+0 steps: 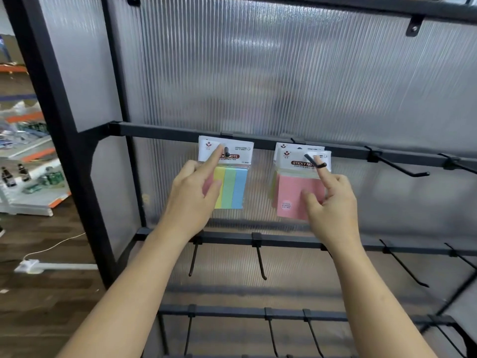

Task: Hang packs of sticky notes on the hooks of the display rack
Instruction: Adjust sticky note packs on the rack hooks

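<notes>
On the middle rail [167, 133] of the display rack [51, 99], your left hand [191, 200] holds its index finger straight and pressed to the header card of the striped pack [231, 187] — yellow, green and blue. That pack hangs on the first hook [227, 151], and your thumb lies on its front. Just right of it, your right hand [333, 210] likewise presses a straight index finger to the header of the pink pack [291, 195] on the next hook [313, 161] — a second header card shows behind — and farther right a bare hook [402, 167] juts from the same rail.

Arms outstretched, left hand [192, 196] and right hand [333, 205] pointing forefingers upward.
</notes>
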Available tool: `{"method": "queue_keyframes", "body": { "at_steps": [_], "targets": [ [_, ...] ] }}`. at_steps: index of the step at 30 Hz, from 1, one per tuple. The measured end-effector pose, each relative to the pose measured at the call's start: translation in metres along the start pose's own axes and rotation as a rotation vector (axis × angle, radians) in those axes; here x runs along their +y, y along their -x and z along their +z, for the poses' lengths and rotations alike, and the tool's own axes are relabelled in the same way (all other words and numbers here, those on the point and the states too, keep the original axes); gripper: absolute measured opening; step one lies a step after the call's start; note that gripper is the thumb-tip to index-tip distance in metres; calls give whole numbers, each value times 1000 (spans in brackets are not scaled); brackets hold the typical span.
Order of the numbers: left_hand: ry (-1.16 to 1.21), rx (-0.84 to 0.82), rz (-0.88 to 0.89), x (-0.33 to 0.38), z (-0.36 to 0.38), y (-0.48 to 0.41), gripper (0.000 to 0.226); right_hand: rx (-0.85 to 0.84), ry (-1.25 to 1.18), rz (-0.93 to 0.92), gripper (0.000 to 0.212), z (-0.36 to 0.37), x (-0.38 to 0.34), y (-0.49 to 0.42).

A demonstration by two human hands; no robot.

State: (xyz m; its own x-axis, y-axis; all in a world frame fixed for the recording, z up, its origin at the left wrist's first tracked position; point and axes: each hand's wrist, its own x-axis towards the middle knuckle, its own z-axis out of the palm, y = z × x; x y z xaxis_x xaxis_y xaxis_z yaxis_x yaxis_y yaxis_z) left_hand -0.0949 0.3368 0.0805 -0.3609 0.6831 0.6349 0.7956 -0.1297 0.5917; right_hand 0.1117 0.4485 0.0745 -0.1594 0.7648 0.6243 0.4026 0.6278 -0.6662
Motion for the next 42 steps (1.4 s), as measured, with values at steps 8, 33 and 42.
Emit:
{"method": "queue_keyframes", "body": {
  "at_steps": [8, 33, 42],
  "targets": [
    [-161, 144, -25, -6, 12, -5, 57, 69, 158, -69, 59, 14, 11, -6],
    [-879, 37, -714, -51, -130, 221, 58, -688, -178, -787, 47, 163, -114, 152],
    [-1004, 121, -1073, -79, -233, 316, 67, -1084, -79, -1078, 66, 270, -223, 253]
  ]
}}
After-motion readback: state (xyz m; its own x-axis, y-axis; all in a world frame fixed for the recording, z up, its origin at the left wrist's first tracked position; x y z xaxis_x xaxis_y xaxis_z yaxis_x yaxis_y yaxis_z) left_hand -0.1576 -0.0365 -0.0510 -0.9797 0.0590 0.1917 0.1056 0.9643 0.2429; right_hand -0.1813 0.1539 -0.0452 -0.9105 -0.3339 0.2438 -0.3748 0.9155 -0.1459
